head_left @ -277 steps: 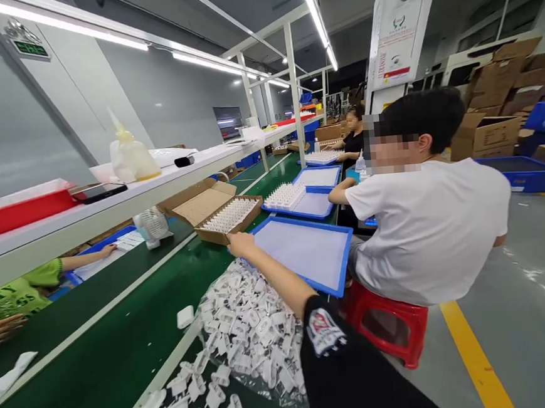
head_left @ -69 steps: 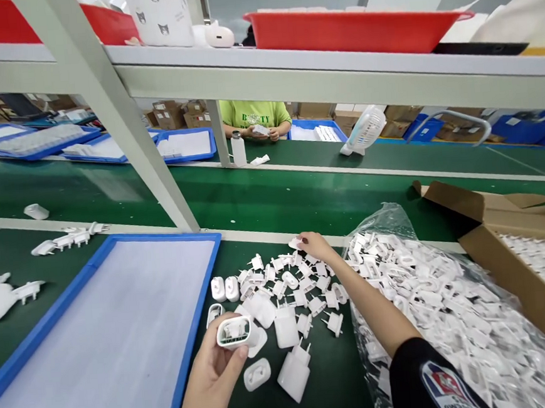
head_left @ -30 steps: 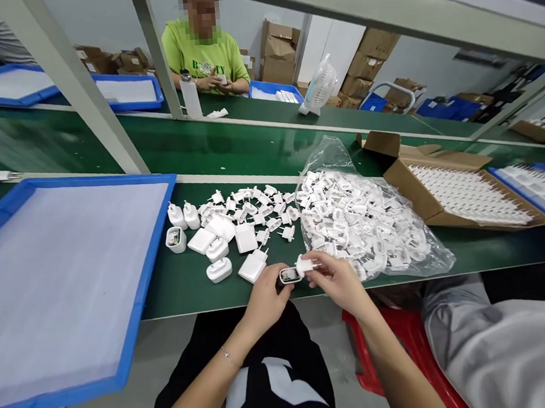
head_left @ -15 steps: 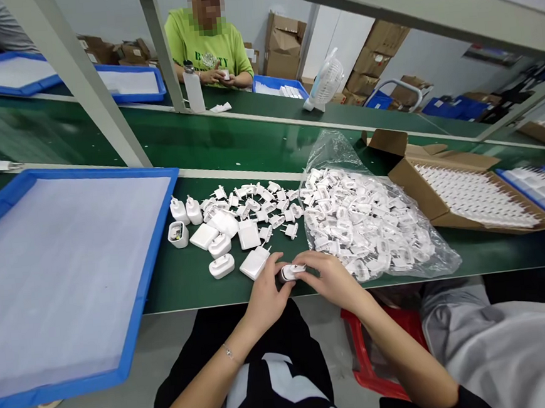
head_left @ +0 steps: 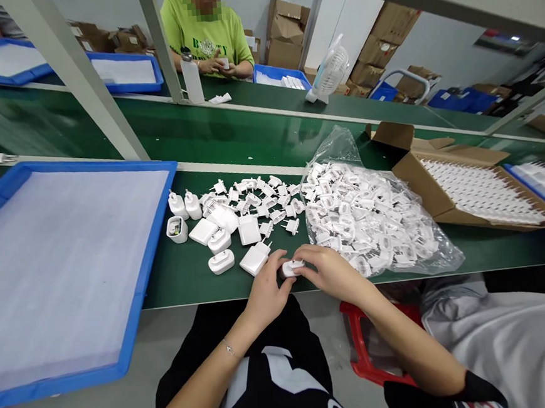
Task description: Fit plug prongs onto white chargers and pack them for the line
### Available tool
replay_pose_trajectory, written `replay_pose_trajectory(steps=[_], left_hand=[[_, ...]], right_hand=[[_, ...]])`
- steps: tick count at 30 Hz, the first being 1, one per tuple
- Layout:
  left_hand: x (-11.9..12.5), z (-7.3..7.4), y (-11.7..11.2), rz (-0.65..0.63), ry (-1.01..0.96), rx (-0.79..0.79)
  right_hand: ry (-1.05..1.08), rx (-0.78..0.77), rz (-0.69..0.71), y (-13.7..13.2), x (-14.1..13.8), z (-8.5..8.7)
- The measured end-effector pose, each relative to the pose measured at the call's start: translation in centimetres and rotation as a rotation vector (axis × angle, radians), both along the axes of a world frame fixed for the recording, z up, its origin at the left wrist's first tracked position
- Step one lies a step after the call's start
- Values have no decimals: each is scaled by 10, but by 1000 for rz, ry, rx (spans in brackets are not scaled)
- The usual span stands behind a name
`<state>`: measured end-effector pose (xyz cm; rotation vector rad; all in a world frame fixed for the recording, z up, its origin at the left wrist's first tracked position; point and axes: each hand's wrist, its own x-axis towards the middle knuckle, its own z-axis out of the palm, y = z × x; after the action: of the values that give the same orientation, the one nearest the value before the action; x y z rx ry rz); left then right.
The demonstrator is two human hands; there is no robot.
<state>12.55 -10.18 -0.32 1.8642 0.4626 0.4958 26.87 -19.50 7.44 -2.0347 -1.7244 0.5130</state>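
A long green tabletop (head_left: 176, 293) runs across the view and carries nearly everything. At its left end lies the broadest thing on it, a blue tray (head_left: 149, 264) lined with a white sheet, its near edge jutting out past the tabletop. On the right, a person in pale clothing (head_left: 500, 337) sits close by, next to a red stool (head_left: 362, 348). Across the way, another person in a lime-green shirt (head_left: 208, 45) has both hands at a small white piece.

Next in size come a clear plastic bag (head_left: 336, 145), heaped with white plug tops (head_left: 367, 209), and just to its right an open cardboard box (head_left: 422, 186) packed with rows of white pieces, pins up. A white fan (head_left: 330, 70) and a pale bottle (head_left: 191, 75) stand on the far side.

At the near edge, between the loose parts and the bag, the wearer's two hands meet. The left hand (head_left: 268, 290) curls its fingers and thumb around a white charger (head_left: 291, 268), held just above the tabletop edge; the right hand (head_left: 328, 274) grips its upper end with thumb and fingers. Whether the top is fully seated cannot be told.

Beside the left hand lies a square adapter (head_left: 255, 259), the nearest of several white housings. To the left, just beside the tray, an open housing (head_left: 177, 230) shows circuit parts inside. Smallest are the pinned plug pieces (head_left: 253, 199) scattered behind the housings.
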Motion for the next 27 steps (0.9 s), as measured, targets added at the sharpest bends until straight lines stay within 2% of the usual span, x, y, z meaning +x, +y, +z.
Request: replay_pose_trajectory(steps=[4, 8, 11, 14, 17, 20, 22, 24, 25, 27], left_hand=[[-3, 4, -1, -14, -87, -13], [-2, 6, -2, 8, -107, -65], [-1, 1, -2, -22, -110, 7], [-3, -3, -3, -32, -95, 140], [-20, -2, -7, -42, -84, 189], [-56, 5, -7, -43, -69, 164], [-86, 12, -1, 107, -37, 86], [-113, 18, 9, 340, -14, -89], [-125, 22, 15, 440, -13, -192], [-143, 28, 23, 555, -25, -362]], right_hand=[[-54, -47, -16, 2, 2, 3], [-55, -41, -45, -1, -1, -4], [17, 27, -67, -7, -6, -15], [214, 137, -71, -18, -11, -27], [390, 151, -62, -26, -13, -31], [492, 176, -40, -17, -16, -27], [416, 231, -68, 3, -22, -22], [261, 251, -71, 32, -31, -19], [191, 245, -46, 47, -36, -18], [88, 214, 40, 76, -47, -19]])
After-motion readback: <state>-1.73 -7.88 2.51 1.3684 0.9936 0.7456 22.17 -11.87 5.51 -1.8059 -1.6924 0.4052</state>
